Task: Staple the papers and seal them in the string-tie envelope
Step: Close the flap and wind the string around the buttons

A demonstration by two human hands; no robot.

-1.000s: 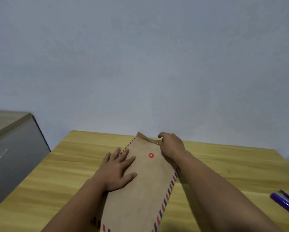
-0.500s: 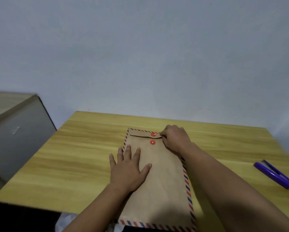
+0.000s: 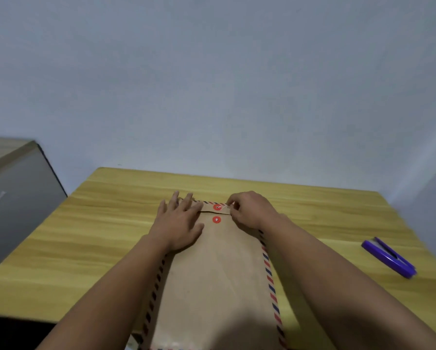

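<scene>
A brown string-tie envelope (image 3: 216, 274) with red and blue striped edges lies lengthwise on the wooden table (image 3: 85, 236). Its flap is folded down at the far end. Two red discs show there, one on the flap (image 3: 217, 207) and one just below it on the body (image 3: 216, 219). My left hand (image 3: 177, 223) lies flat with straight fingers on the envelope's far left corner. My right hand (image 3: 249, 210) has its fingers curled at the flap's right side and pinches the thin pale string (image 3: 225, 206) beside the upper disc. The papers are not visible.
A purple stapler (image 3: 388, 257) lies on the table to the right, near the edge. A grey cabinet (image 3: 14, 198) stands beside the table's left side. A pale wall rises behind the table's far edge.
My left hand slid from the middle of the envelope up to its far left corner. The flap went from raised to folded flat. My right hand now pinches the string by the upper disc.
</scene>
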